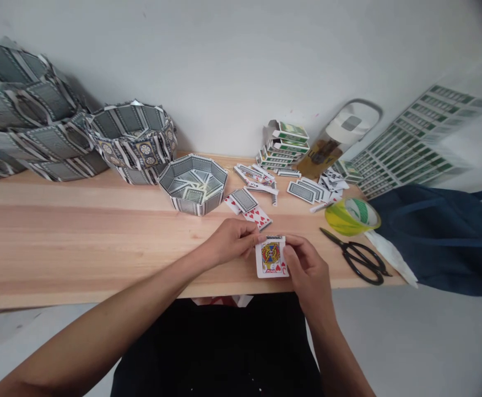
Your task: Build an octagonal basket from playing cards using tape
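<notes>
A playing card [271,258], a jack of hearts, is held between my two hands near the table's front edge. Its far edge looks folded over, with a dark patterned strip showing there. My left hand [236,240] pinches the far left corner between thumb and fingers. Along the right edge, my right hand [308,266] grips the card, thumb on its face and fingers behind. Just beyond my left hand lie loose heart cards [257,216] and a face-down card [244,200]. Farther back sits a pile of folded cards [258,177].
An octagonal card bowl [193,207] and taller card baskets [133,149] stand to the left on the wooden table [79,237]. At right are black scissors [362,259], yellow tape [350,216], a bottle [327,146], stacked card boxes [284,146] and a dark blue bag [434,237].
</notes>
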Demonstrator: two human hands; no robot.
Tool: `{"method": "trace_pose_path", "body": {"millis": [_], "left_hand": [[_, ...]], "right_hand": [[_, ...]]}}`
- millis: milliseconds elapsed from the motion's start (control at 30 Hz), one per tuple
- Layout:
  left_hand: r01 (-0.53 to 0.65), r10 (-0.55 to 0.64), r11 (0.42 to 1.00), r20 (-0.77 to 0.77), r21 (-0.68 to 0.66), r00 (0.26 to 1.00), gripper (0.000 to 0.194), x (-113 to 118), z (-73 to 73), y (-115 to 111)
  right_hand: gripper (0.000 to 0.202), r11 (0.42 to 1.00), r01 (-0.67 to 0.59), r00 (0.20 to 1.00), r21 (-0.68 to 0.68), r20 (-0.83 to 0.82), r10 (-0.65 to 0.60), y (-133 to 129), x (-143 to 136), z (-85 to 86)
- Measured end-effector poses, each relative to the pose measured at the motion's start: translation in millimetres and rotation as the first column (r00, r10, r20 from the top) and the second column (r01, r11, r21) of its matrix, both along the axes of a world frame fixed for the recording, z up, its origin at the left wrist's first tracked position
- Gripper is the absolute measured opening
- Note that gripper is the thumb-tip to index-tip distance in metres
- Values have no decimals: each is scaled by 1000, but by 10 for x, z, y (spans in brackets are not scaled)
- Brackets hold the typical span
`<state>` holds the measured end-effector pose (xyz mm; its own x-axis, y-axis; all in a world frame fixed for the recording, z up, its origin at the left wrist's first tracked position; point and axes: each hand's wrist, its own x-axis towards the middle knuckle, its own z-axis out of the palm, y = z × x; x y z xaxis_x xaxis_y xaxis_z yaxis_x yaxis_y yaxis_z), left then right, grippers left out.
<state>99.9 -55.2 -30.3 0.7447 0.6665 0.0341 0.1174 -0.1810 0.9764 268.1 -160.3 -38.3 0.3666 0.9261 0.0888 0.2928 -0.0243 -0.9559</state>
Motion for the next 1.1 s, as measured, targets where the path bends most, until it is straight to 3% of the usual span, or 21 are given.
{"method": "trace_pose_path", "body": {"millis": [67, 133, 267, 500, 600, 867, 1000, 1100], "left_hand": [[11, -12, 1000, -15, -7, 1000, 42, 1, 0, 2], [36, -36, 999, -32, 2, 999, 43, 2, -8, 12], [75, -72, 997, -79, 36, 994, 43, 18, -12, 29], [81, -56, 982, -147, 173, 988, 39, 53, 18, -16], [106, -81, 979, -143, 175, 986, 39, 43, 9, -1], [143, -125, 981, -136, 131, 983, 42, 28, -7, 38], [61, -36, 979, -130, 193, 991, 43, 70, -34, -10], [-73, 110, 958, -120, 276, 987, 28, 89, -34, -89]], "right_hand": [[26, 995, -21, 983, 102, 186, 2, -141, 36, 7], [32, 979, -91, 915, 181, 404, 10, -266, 73, -5], [31, 944, -263, 755, 199, 652, 73, -390, 87, -87], [10, 947, -271, 734, 172, 673, 88, -326, 32, -186], [16, 930, -330, 701, 162, 702, 127, -333, 48, -167], [8, 912, -329, 683, 244, 728, 52, -305, 84, -174], [9, 926, -287, 706, 244, 708, 33, -243, 48, -206], [11, 938, -262, 726, 227, 687, 37, -221, 34, -224]]}}
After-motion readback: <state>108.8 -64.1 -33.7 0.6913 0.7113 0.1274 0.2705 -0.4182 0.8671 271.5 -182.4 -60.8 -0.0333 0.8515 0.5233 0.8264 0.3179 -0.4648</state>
